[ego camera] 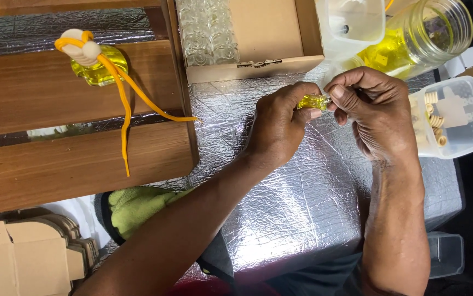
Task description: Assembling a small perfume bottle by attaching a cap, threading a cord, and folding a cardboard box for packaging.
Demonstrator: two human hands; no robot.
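Note:
My left hand (279, 125) grips a small glass bottle of yellow liquid (313, 101) over a silver foil-covered table (280, 197). My right hand (370, 112) pinches the bottle's mouth end with thumb and fingers; what it holds there is hidden. On the wooden slats (55, 159) at the left lies a filled yellow bottle with a pale cap and long yellow cord (96, 63).
A cardboard box (264, 38) with several empty small glass bottles stands at the back. A large glass jar of yellow liquid (417, 38) lies tilted at back right beside a clear tub (351, 22). A plastic tub of wooden rings (453, 118) sits right. Green cloth (135, 208) and folded cartons (28, 255) lie at the lower left.

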